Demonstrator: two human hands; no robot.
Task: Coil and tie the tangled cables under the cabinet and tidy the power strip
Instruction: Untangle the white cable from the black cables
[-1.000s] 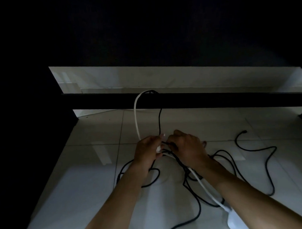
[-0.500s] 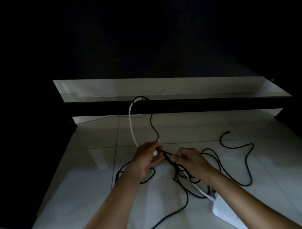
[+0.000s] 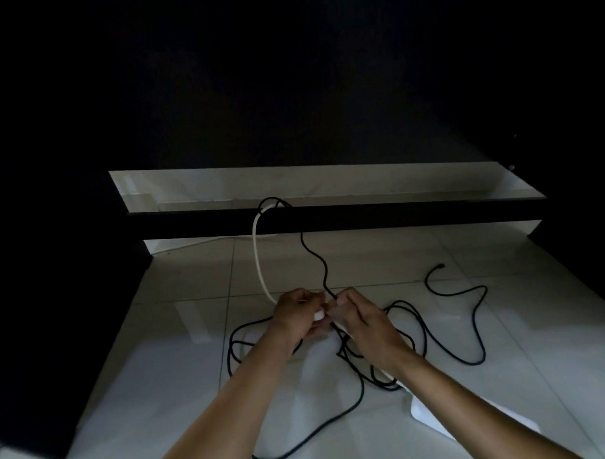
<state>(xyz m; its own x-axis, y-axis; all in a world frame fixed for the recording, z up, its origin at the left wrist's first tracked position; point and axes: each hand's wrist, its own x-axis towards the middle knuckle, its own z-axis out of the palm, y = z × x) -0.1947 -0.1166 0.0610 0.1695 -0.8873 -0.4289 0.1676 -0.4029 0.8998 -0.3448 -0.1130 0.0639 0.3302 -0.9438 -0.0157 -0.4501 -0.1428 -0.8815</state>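
Observation:
A thick white cable [image 3: 257, 258] runs down from the dark cabinet rail [image 3: 362, 216] to my left hand [image 3: 297, 315], which is closed around its white end. A thin black cable [image 3: 316, 263] drops from the same spot to my right hand [image 3: 362, 316], which pinches it. The two hands almost touch over the white tiled floor. More black cable [image 3: 476, 326] lies in loose tangled loops to the right and below my arms. A white power strip [image 3: 427, 417] lies at the lower right, partly hidden by my right forearm.
The cabinet [image 3: 289, 92] above is very dark, with a lit gap [image 3: 292, 185] under it. A dark block [image 3: 57, 306] stands at the left. The glossy floor tiles [image 3: 539, 358] stretch to the right.
My right hand has moved back up and left to meet my left hand. The camera has tilted slightly, so the cabinet gap sits a little lower than a second ago.

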